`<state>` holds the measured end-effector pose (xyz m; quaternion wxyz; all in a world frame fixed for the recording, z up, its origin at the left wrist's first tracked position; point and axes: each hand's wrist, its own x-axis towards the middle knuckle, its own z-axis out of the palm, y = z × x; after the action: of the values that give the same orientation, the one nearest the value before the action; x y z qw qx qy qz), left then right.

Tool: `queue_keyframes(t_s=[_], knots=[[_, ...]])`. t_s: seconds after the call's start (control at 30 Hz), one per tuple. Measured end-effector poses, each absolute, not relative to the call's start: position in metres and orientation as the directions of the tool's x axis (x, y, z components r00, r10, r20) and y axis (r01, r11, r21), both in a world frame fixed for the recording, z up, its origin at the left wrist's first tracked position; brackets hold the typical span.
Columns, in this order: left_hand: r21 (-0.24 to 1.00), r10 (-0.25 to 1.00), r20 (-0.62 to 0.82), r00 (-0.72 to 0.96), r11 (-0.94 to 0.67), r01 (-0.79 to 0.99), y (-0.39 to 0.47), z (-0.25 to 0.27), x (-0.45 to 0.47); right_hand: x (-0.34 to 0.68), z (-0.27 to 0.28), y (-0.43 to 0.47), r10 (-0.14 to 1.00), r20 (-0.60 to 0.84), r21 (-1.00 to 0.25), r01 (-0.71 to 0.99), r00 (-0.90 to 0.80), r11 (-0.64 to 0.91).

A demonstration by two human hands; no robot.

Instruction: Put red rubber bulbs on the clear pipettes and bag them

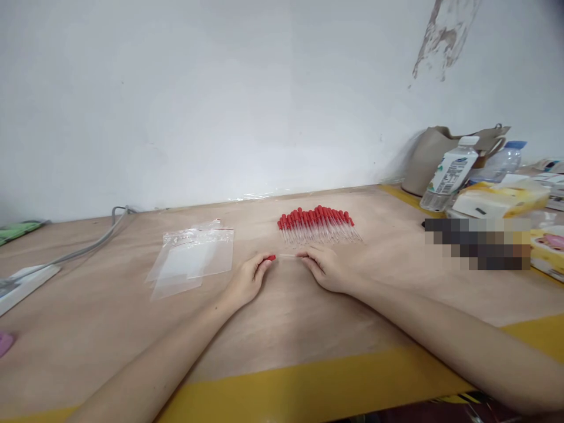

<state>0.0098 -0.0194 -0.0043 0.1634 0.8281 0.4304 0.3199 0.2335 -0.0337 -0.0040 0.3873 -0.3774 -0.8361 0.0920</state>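
Note:
My left hand (250, 277) is closed, pinching a small red rubber bulb (272, 257) that pokes out past the fingertips. Facing it, my right hand (324, 267) is closed on a thin clear dropper tube (288, 255) pointing left toward the bulb. A small gap seems to lie between bulb and tube. Just beyond my hands, several droppers with red bulbs (315, 217) lie side by side in a row, their clear tips toward me. Left of my left hand, clear zip bags (194, 255) lie overlapping on the brown table covering (264, 341).
A grey cable (94, 242) runs to a white power strip (29, 285) at left. At right stand a beige bag (427, 158), a labelled bottle (449, 176), a blue-capped bottle (506, 158) and a tissue pack (497, 200). The white wall (220, 106) bounds the back edge.

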Motion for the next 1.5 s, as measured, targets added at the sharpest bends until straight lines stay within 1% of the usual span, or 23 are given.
queue_keyframes(t_s=[0.33, 0.5, 0.67, 0.77, 0.9, 1.0, 1.1, 1.17, 1.2, 1.27, 1.37, 1.5], knots=[[0.571, 0.805, 0.393, 0.443, -0.592, 0.568, -0.024, 0.000, 0.012, 0.226, -0.003, -0.039, 0.698, 0.578, -0.437, 0.562, -0.423, 0.702], [0.643, 0.827, 0.388, 0.406, -0.559, 0.524, -0.022, -0.004, 0.014, 0.225, -0.002, -0.041, 0.685, 0.589, -0.440, 0.541, -0.429, 0.717], [0.711, 0.843, 0.383, 0.378, -0.530, 0.463, -0.019, -0.011, 0.012, 0.225, -0.008, -0.036, 0.677, 0.611, -0.479, 0.489, -0.410, 0.729], [0.702, 0.835, 0.389, 0.390, -0.542, 0.462, -0.019, -0.013, 0.010, 0.226, -0.010, -0.033, 0.678, 0.608, -0.503, 0.461, -0.414, 0.732], [0.668, 0.806, 0.385, 0.450, -0.580, 0.466, -0.023, -0.012, 0.010, 0.231, -0.006, -0.029, 0.693, 0.554, -0.511, 0.469, -0.461, 0.721], [0.621, 0.776, 0.368, 0.513, -0.615, 0.485, -0.028, -0.008, 0.012, 0.234, -0.002, -0.027, 0.674, 0.516, -0.461, 0.492, -0.528, 0.739], [0.565, 0.754, 0.371, 0.542, -0.646, 0.513, -0.031, -0.004, 0.014, 0.236, -0.004, -0.026, 0.628, 0.524, -0.329, 0.544, -0.575, 0.772], [0.545, 0.759, 0.392, 0.519, -0.646, 0.534, -0.030, -0.005, 0.015, 0.234, -0.007, -0.028, 0.613, 0.554, -0.242, 0.596, -0.563, 0.765], [0.547, 0.768, 0.404, 0.497, -0.638, 0.542, -0.029, -0.006, 0.015, 0.233, -0.009, -0.029, 0.615, 0.568, -0.218, 0.621, -0.546, 0.753], [0.575, 0.792, 0.420, 0.444, -0.610, 0.545, -0.026, -0.008, 0.014, 0.231, -0.011, -0.031, 0.626, 0.592, -0.210, 0.652, -0.509, 0.729], [0.636, 0.823, 0.406, 0.397, -0.567, 0.524, -0.024, -0.010, 0.013, 0.230, -0.010, -0.034, 0.621, 0.615, -0.250, 0.626, -0.486, 0.738], [0.665, 0.816, 0.372, 0.442, -0.567, 0.487, -0.028, -0.005, 0.013, 0.229, -0.008, -0.035, 0.603, 0.636, -0.289, 0.577, -0.480, 0.764]])
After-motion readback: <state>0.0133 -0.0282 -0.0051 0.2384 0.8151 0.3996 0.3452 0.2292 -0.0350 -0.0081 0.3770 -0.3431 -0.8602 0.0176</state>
